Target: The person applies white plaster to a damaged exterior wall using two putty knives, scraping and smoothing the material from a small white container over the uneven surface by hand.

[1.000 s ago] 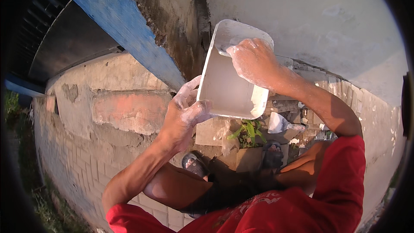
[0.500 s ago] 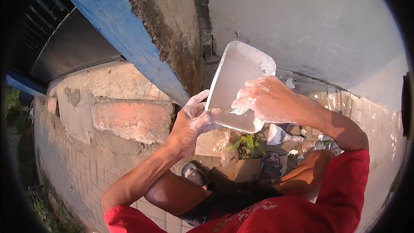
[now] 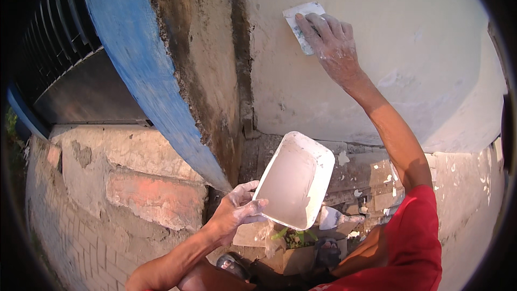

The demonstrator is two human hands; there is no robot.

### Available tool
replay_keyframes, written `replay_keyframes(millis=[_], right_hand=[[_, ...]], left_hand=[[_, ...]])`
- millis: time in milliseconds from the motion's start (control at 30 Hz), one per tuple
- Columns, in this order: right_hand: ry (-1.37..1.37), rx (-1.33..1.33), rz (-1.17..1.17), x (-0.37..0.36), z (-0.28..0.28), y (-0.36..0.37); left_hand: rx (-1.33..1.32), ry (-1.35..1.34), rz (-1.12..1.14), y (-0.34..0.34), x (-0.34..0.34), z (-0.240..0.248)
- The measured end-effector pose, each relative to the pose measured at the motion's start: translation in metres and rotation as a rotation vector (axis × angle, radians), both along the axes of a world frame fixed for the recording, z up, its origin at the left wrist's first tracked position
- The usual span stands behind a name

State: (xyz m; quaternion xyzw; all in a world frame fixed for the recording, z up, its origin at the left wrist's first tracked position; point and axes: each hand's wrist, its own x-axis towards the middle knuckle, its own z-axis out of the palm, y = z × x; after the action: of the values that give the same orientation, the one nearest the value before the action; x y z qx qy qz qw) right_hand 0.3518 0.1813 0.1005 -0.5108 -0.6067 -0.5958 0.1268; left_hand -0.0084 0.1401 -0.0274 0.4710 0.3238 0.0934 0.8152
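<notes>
My left hand grips the left edge of a white rectangular plastic tub, thumb over the rim and fingers beneath. White paste smears the tub's inside. Higher up, my right hand presses a flat, whitish rectangular putty spreader against the pale wall, close to the wall's left corner. Its fingers lie over the spreader and hide part of it. White residue coats both hands.
A putty knife smeared white lies on the ground beyond my right foot, near a small green plant. At left stand a blue-painted post and a dark metal gate. White flakes dot the paving by the wall.
My right hand has left the tub's inside and moved up to the wall, with the spreader now plainly visible. The tub, held by my left hand, sits lower in view.
</notes>
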Motion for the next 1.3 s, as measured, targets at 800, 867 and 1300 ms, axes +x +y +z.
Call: replay_keyframes(millis=[800, 867, 1300], right_hand=[[0.181, -0.128, -0.174, -0.048, -0.039, 0.009], [0.122, -0.043, -0.145, -0.037, -0.001, 0.013], [-0.094, -0.151, -0.166, -0.022, -0.013, 0.025]], left_hand=[[-0.012, -0.014, -0.003, 0.006, -0.025, 0.001], [-0.015, 0.006, -0.013, 0.005, -0.023, 0.005], [-0.012, -0.047, -0.019, 0.008, -0.02, -0.008]])
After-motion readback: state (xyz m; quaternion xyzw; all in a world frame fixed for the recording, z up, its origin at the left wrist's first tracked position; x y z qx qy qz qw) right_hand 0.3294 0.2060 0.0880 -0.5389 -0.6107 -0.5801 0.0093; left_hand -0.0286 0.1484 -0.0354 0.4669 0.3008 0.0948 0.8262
